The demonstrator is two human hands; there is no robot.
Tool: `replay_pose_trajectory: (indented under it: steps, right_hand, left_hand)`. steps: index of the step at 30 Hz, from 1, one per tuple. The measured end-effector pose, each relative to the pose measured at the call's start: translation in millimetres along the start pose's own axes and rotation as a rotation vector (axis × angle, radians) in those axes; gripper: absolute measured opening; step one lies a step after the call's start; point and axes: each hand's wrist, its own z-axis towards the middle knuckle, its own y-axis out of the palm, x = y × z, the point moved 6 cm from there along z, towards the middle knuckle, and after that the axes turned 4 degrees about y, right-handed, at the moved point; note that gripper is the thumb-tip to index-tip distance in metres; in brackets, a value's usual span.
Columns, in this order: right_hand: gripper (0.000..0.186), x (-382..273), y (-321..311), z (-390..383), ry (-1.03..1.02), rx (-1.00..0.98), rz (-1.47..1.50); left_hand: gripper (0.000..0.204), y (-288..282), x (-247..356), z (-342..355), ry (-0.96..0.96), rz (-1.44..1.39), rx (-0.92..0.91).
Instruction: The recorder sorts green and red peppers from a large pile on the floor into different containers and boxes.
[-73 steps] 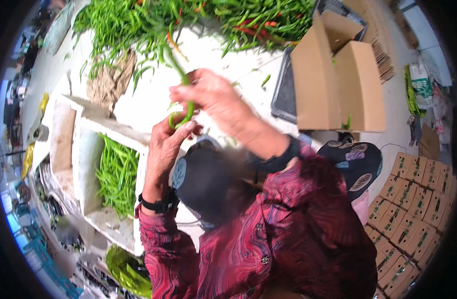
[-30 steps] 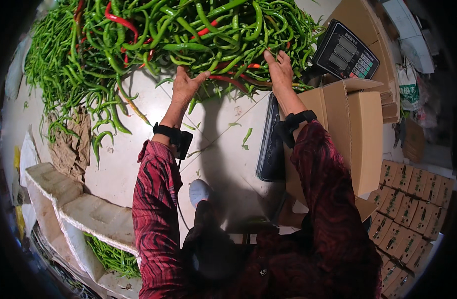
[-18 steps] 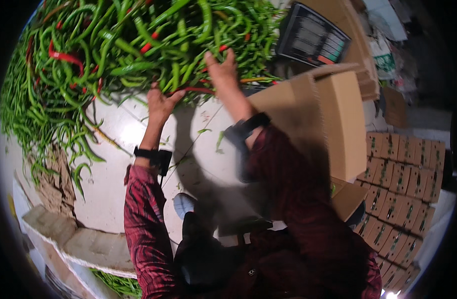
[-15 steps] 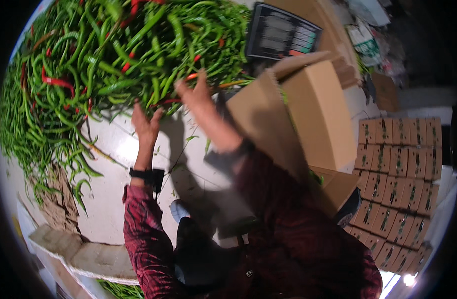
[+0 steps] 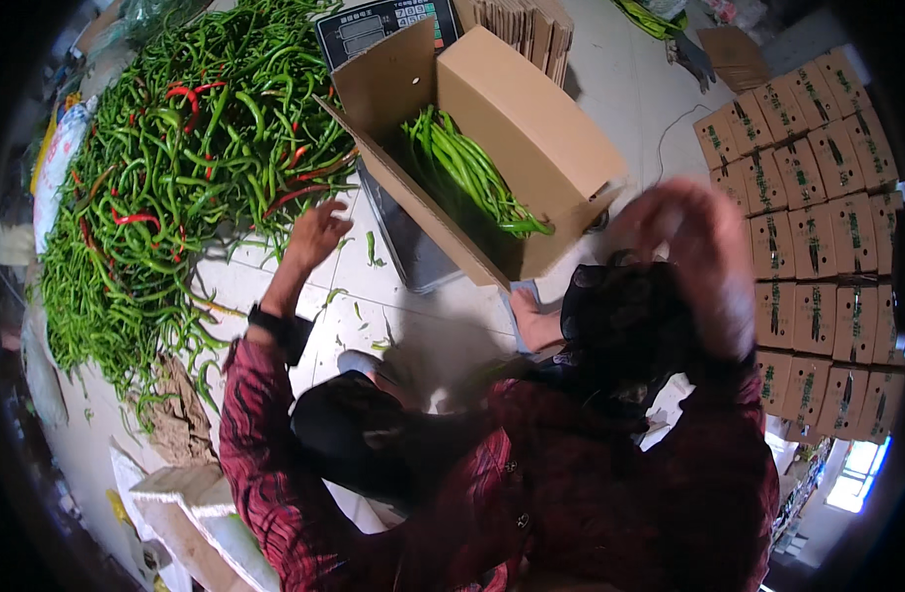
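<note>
- Some long green peppers (image 5: 467, 178) already lie in the open brown cardboard box (image 5: 531, 109). They rest in a neat bunch, all pointing the same way.
- The box looks only partly full, with room left beside the bunch, so I think the packing is not done.
- Lots more peppers wait in the big pile of green and red chilli peppers (image 5: 166, 168) on the pale tiled floor (image 5: 413, 326). The pile is on the left, just beside the box.
- The left hand (image 5: 316, 232) reaches out to the near edge of the pile. Its fingers are loosely spread, and I see no pepper in it.
- The right hand (image 5: 684, 232) is up in the air to the right of the box. It is very blurry, so I cannot tell if it is spread or pinching anything.
- A grey weighing scale with a dark screen (image 5: 378, 25) sits under and behind the box.
- Many flat brown folded boxes (image 5: 818, 197) lie in rows on the far right.
- A white foam tray (image 5: 191, 513) sits near, at the lower left.
</note>
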Motion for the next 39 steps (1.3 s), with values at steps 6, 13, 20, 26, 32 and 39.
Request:
replay_pose_trajectory:
  steps: [6,13,20,26,32,39]
  right_hand:
    - [0.024,64.1,-208.4,48.8,0.219,0.248,0.151]
    - [0.024,228.8,-204.2,142.1,0.593,0.043,0.025]
    - [0.035,282.3,-155.8,169.7,0.644,-0.053,0.321]
    - [0.041,294.3,-177.0,154.9,0.705,-0.094,0.161]
    - [0.042,248.2,-177.3,140.5,0.562,0.008,-0.019]
    - [0.024,297.9,-271.7,102.5,0.892,0.237,-0.086]
  left_hand:
    - [0.030,50.4,50.7,66.9,0.203,0.473,0.032]
    - [0.048,83.6,-125.7,70.0,-0.219,0.438,0.045]
    - [0.057,185.7,-181.2,82.4,-0.258,-0.115,0.089]
    - [0.052,195.3,-121.1,108.8,-0.312,0.271,-0.023]
    - [0.032,70.4,-59.9,126.0,-0.322,0.370,-0.110]
    - [0.024,-47.2,4.2,198.4,0.260,0.975,0.461]
